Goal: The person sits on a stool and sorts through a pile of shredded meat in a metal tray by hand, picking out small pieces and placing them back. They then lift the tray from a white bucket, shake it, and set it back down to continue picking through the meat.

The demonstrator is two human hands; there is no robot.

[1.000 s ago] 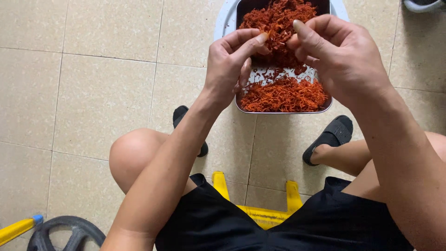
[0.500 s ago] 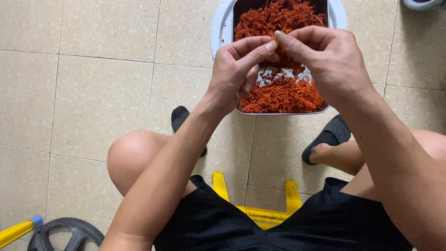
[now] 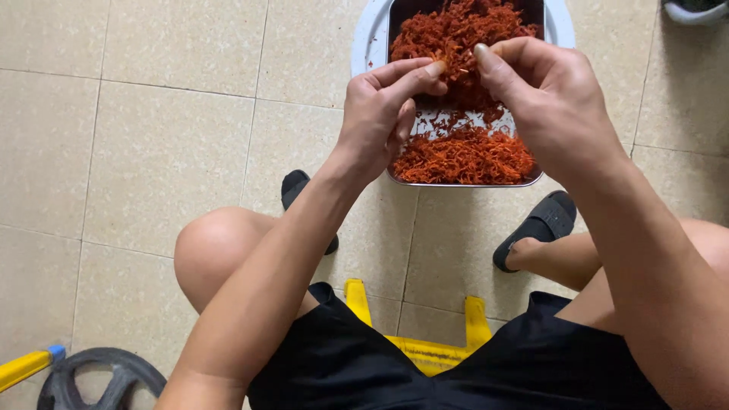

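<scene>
Tiled floor (image 3: 152, 152) open leftward | left hand (image 3: 380, 114), right hand (image 3: 547, 99) pinching red shreds (image 3: 463, 156) over tray (image 3: 395, 178)

Seated person viewed from above, knees apart, floor (image 3: 137, 152) below. Metal tray (image 3: 465, 181) on floor ahead of feet, resting inside wider round basin (image 3: 368, 42). Shredded food (image 3: 463, 156) in tray, heaped at far end and near end, bare patch between. Left hand (image 3: 380, 114) and right hand (image 3: 550, 99) side by side above tray, fingertips almost meeting over shreds. Sandal (image 3: 543, 224) right of tray's near edge; other sandal (image 3: 292, 190) left. Stool (image 3: 425, 345) under person, between thighs. Wheel (image 3: 91, 380) at lower left.
</scene>
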